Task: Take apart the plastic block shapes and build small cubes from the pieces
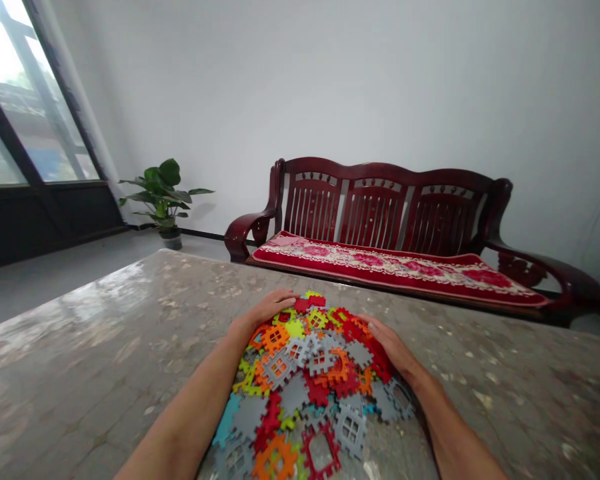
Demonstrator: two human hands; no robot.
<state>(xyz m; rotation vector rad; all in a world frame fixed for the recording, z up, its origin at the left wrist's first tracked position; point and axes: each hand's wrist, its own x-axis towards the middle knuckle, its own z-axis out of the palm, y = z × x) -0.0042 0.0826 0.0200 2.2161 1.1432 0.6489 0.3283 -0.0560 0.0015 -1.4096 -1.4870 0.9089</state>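
Note:
A loose heap of plastic interlocking building tiles (294, 393) in red, orange, grey, lime and blue lies on the table between my forearms. Some tiles are plain squares, others have window-like cutouts, and all have toothed edges. My left hand (274, 305) rests at the far left side of the heap, fingers stretched out and touching its edge beside a red tile (303, 305). Along the far right side, my right hand (387, 340) lies against the red tiles with its fingers extended, partly hidden by the hand itself. Neither hand grips a tile.
The stone-patterned table (110, 353) spreads out on both sides of the heap. Behind it stands a dark red wooden bench (370, 207) with a red floral cushion (400, 267). A potted plant (165, 193) is at the back left, near a glass door (35, 100).

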